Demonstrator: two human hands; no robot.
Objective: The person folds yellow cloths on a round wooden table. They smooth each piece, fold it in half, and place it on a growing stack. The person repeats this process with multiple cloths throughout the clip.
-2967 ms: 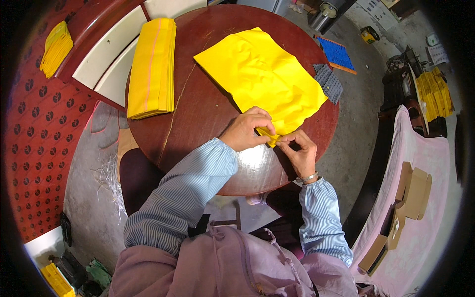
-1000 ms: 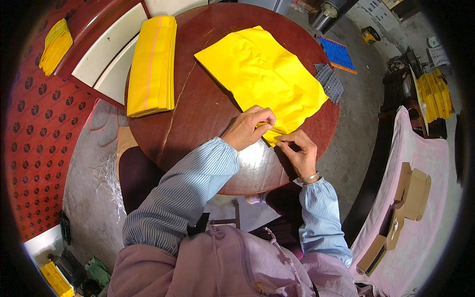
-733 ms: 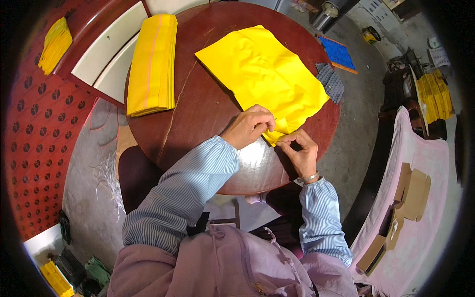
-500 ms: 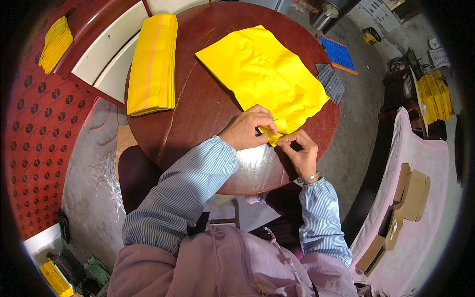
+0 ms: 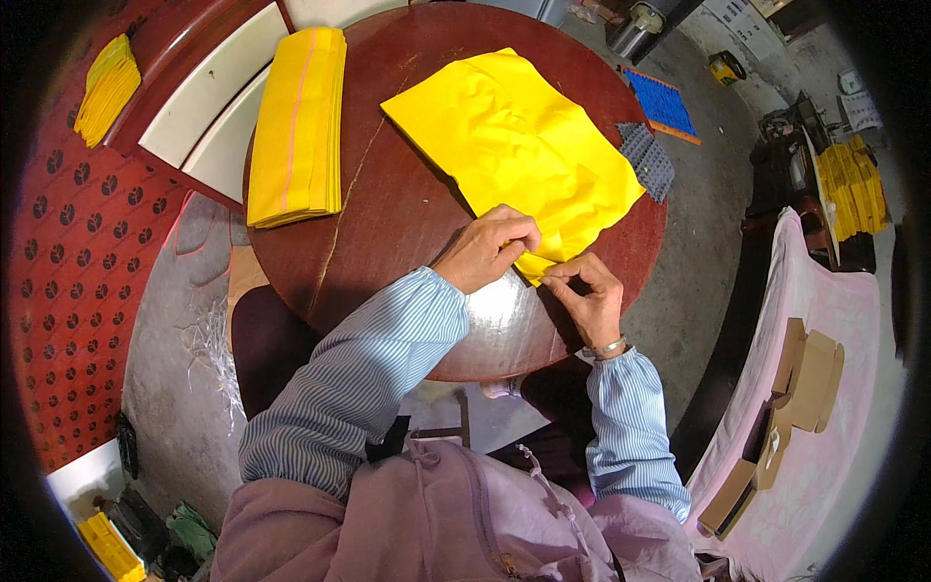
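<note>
A creased yellow cloth piece (image 5: pixel 524 145) lies spread over the round dark-red table (image 5: pixel 383 228), its narrow near corner drawn toward me. My left hand (image 5: pixel 487 252) pinches the near edge of this cloth, fingers bent and pressed together. Just to the right, my right hand (image 5: pixel 590 296), with a bracelet at the wrist, grips the tip of the same corner between thumb and forefinger. The fingertips of both hands are close together but apart. On the table's left side rests a thick stack of folded yellow cloth (image 5: pixel 299 126) with a pink line along its length.
A grey studded mat (image 5: pixel 646 162) sits at the table's right edge, with a blue panel (image 5: pixel 662 105) beyond it. Opened cardboard boxes (image 5: pixel 815 383) lie on a pink-covered bench (image 5: pixel 776 281) at right. More yellow bundles (image 5: pixel 851 189) are stacked behind it.
My left fingers have closed and shifted slightly along the cloth's edge, and the corner between the hands looks flatter. My right hand keeps its pinch in nearly the same place.
</note>
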